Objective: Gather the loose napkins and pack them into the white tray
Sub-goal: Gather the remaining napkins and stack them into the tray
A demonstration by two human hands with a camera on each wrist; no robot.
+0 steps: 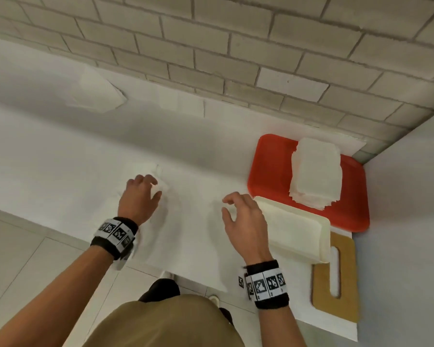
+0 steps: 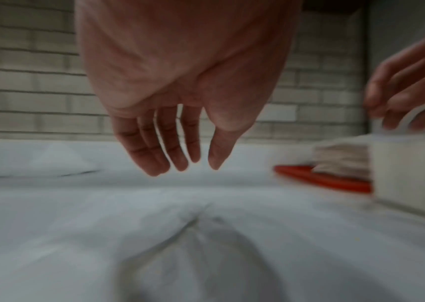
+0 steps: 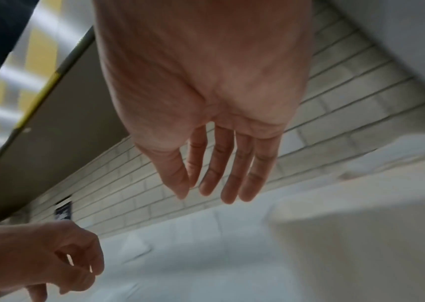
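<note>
Loose white napkins lie flat on the white counter and are hard to tell from it. One creased napkin (image 1: 158,229) (image 2: 195,235) lies under my left hand (image 1: 152,187) (image 2: 203,167), which hovers just above it with straight fingers and nothing held. My right hand (image 1: 227,205) (image 3: 206,196) hangs open over the counter, close to the left end of the white tray (image 1: 323,236) (image 3: 361,235). The tray looks empty. More loose napkins lie far left (image 1: 95,92) and by the wall (image 1: 183,103).
A red tray (image 1: 271,166) at the right carries a tall stack of napkins (image 1: 316,171). The white tray overlaps it and a wooden cutting board (image 1: 346,279) at the counter's front right. A brick wall runs behind, a grey wall closes the right side.
</note>
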